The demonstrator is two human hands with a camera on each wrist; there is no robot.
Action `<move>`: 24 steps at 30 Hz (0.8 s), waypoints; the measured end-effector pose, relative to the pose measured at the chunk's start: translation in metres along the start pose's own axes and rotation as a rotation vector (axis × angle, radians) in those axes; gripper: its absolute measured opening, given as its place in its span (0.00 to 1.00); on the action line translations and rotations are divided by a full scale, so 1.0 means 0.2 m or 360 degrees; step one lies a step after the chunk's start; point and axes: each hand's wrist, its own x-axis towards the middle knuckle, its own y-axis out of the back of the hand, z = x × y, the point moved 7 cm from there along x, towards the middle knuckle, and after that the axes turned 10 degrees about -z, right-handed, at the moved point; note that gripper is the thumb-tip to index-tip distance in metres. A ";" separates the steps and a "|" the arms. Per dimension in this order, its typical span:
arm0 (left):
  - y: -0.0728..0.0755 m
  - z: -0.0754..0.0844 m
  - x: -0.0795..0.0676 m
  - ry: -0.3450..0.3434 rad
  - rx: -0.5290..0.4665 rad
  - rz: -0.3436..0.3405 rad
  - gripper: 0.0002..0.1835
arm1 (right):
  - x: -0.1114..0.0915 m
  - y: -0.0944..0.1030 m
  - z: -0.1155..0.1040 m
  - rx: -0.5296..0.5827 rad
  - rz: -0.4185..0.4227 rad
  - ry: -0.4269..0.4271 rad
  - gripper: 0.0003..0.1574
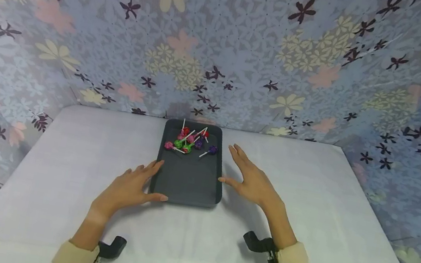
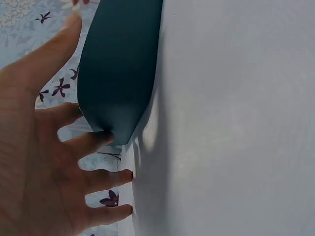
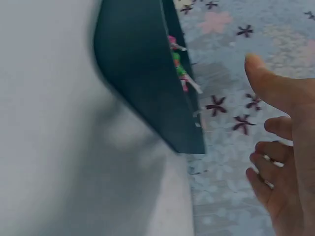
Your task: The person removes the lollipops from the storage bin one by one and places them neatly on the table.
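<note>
A dark grey tray (image 1: 186,181) lies on the white-covered table, with several lollipops (image 1: 188,147) in pink, green, red and purple wrappers bunched toward its far end. At the tray's near left corner is my left hand (image 1: 126,189), fingers spread along the left side and thumb by the front edge. In the left wrist view its fingertips meet the tray wall (image 2: 118,64). My right hand (image 1: 254,181) hovers beside the tray's right side, fingers extended, holding nothing. The right wrist view shows a gap between that hand (image 3: 280,162) and the tray (image 3: 142,83).
A white cloth (image 1: 73,164) covers the table on both sides of the tray. Behind the table stands a flower-patterned backdrop (image 1: 224,54), close to the tray's far edge. Black wrist mounts (image 1: 111,247) are strapped near both sleeves.
</note>
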 end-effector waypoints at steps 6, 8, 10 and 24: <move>0.00 -0.05 0.00 0.0108 -0.0143 -0.0082 0.57 | 0.21 0.00 0.00 0.0091 -0.0035 0.0129 0.46; -0.01 -0.06 0.01 0.0118 -0.0180 -0.0102 0.57 | 0.26 0.00 0.00 0.0075 -0.0038 0.0153 0.43; -0.01 -0.06 0.01 0.0120 -0.0203 -0.0118 0.58 | 0.31 -0.01 0.01 0.0057 -0.0039 0.0164 0.40; -0.04 -0.09 0.03 -0.0064 -0.0478 -0.0186 0.59 | 0.51 -0.10 0.01 -0.0119 -0.0114 0.0115 0.34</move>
